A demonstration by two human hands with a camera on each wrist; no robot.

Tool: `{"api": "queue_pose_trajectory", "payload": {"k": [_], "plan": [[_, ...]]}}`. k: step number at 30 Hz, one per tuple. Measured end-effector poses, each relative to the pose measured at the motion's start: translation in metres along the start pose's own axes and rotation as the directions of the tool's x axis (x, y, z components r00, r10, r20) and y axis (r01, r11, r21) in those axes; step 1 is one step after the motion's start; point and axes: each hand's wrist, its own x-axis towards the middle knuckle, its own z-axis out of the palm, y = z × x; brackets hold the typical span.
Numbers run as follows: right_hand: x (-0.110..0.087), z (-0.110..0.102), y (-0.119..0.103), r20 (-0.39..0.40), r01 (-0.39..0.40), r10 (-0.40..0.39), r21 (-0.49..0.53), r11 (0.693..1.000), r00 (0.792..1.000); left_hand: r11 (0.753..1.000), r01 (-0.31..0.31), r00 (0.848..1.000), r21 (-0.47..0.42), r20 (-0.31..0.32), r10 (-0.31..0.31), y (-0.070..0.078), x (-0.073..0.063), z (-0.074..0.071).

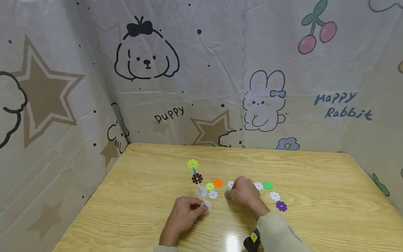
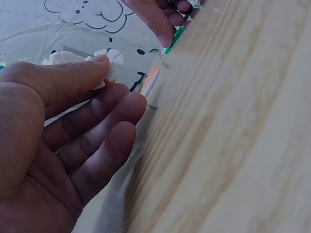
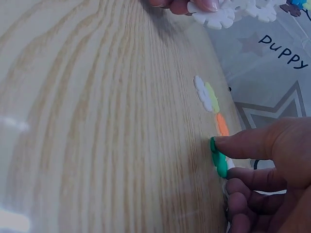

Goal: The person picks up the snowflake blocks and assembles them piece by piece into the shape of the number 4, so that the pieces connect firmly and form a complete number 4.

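Observation:
Between thumb and forefinger my left hand (image 1: 185, 215) pinches a white snowflake disc (image 1: 206, 205), the near end of a joined chain held up off the table. Farther along that chain come another white disc (image 1: 202, 191), a brown disc (image 1: 197, 178), a blue piece (image 1: 194, 172) seen edge-on and a yellow-green disc (image 1: 192, 164) at the far end. My right hand (image 1: 245, 192) reaches down to the tabletop, thumb and forefinger pinching a green disc (image 3: 219, 158) by its edges. In the left wrist view, the left hand's other fingers (image 2: 109, 155) are loosely bent beneath the white disc.
Loose discs lie on the wooden table (image 1: 141, 182): yellow-green (image 1: 209, 186), orange (image 1: 218, 183) and white (image 1: 213, 195) between the hands; white (image 1: 275, 196), bright green (image 1: 267, 185) and purple (image 1: 281, 206) to the right. A patterned cloth (image 1: 207, 70) hangs behind the table.

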Motion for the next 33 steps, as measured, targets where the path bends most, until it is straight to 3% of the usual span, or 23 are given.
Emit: {"api": "queue_pose_trajectory", "payload": {"k": [11,20,26,33], "plan": [[0.0009,0.0028,-0.0011,0.03,-0.016,0.016,0.001,1.0,0.999,0.999,0.003,1.0,-0.035,0.011,-0.002,0.0031,0.0005,0.0011],[-0.0029,0.0029,-0.0023,0.006,0.0,0.0,0.024,1.0,1.0,0.999,0.001,1.0,-0.043,0.009,0.0,0.0023,-0.0004,0.0032],[-0.0032,0.0018,-0.003,0.002,0.034,-0.034,0.061,0.998,0.999,0.998,0.004,1.0,-0.057,0.014,-0.003,0.0031,0.0004,0.0036],[-0.0071,-0.0019,-0.0011,0.059,0.093,-0.1,0.115,0.989,0.993,0.999,0.001,1.0,-0.048,0.014,0.0,0.0033,0.001,0.0028]]}}
